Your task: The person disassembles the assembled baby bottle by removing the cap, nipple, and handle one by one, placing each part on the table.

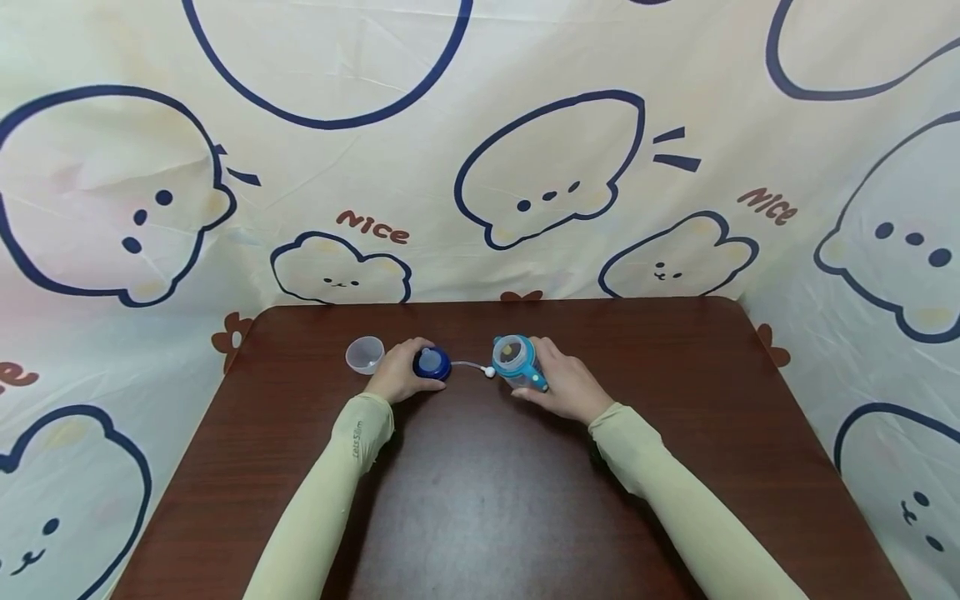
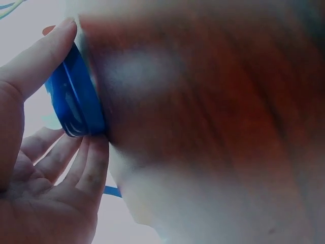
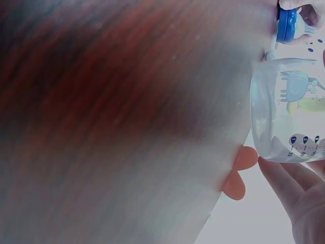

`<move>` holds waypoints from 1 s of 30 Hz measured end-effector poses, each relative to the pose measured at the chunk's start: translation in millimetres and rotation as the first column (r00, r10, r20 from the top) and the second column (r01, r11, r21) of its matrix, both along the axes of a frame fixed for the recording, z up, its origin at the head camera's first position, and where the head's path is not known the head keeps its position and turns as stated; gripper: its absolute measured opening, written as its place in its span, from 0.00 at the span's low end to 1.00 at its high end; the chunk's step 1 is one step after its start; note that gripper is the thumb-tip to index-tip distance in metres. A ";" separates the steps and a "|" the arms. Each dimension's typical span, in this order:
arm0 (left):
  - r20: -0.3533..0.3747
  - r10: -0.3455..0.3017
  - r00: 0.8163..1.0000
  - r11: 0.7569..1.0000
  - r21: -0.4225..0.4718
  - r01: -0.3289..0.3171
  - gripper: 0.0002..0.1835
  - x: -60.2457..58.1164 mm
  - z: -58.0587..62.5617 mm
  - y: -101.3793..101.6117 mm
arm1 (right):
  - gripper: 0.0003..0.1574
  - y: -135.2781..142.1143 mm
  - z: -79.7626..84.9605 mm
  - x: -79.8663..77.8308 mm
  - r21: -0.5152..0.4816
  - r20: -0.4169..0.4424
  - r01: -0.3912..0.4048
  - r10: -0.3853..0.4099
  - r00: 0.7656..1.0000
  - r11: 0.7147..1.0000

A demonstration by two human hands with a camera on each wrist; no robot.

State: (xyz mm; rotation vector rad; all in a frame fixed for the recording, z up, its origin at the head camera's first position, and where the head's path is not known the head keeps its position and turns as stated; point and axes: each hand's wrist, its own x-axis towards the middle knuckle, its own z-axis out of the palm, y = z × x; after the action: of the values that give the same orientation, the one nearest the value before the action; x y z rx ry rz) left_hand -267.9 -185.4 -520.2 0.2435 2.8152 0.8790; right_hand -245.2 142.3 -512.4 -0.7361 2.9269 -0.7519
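My left hand (image 1: 397,373) grips a round blue lid (image 1: 432,364) between thumb and fingers, low at the tabletop. In the left wrist view the same blue lid (image 2: 76,96) stands with its side between thumb and fingertips. From it a thin white straw (image 1: 468,364) runs right to a white ball-shaped end (image 1: 490,372), close beside the bottle. My right hand (image 1: 566,383) holds that clear baby bottle (image 1: 512,354), which has a light blue ring and handle. Printed animals and measuring marks show on the bottle (image 3: 287,109) in the right wrist view.
A small translucent cup (image 1: 365,356) stands just left of my left hand. Everything sits near the back edge of the dark brown wooden table (image 1: 465,483). Behind and at both sides hangs a pale curtain (image 1: 427,183) with cartoon outlines.
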 end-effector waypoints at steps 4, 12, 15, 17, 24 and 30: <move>0.009 -0.005 1.000 1.000 -0.006 0.005 0.42 0.6 1.1 -0.4 | 0.57 0.4 -1.2 0.0 -0.013 0.004 0.000 0.000 1.000 1.000; 0.010 -0.017 1.000 1.000 0.006 0.017 0.42 1.7 2.8 -1.8 | 0.57 0.7 -2.1 -0.5 -0.021 0.014 0.009 -0.008 1.000 1.000; 0.006 -0.018 1.000 1.000 0.023 0.018 0.43 3.7 3.9 -2.5 | 0.57 1.0 -2.7 -0.4 -0.023 0.012 0.007 -0.006 1.000 1.000; 0.002 -0.018 1.000 0.999 0.038 0.018 0.44 5.9 5.2 -3.3 | 0.57 1.3 -3.6 -0.2 -0.026 0.013 0.008 -0.008 1.000 1.000; -0.024 -0.013 1.000 0.995 0.094 0.015 0.47 12.1 13.2 -5.0 | 0.57 2.2 -6.4 -0.6 -0.042 0.009 0.009 -0.009 1.000 0.999; -0.133 -0.017 0.991 0.995 0.097 0.030 0.44 16.4 25.0 -1.6 | 0.58 3.5 -8.9 -0.4 -0.056 0.017 0.014 -0.013 1.000 0.998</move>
State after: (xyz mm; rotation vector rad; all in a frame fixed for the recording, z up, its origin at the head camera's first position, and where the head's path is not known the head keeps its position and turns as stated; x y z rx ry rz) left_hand -251.5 -186.9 -495.2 0.3604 2.8856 1.0346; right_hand -245.5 145.8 -521.3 -0.7106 2.9099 -0.8402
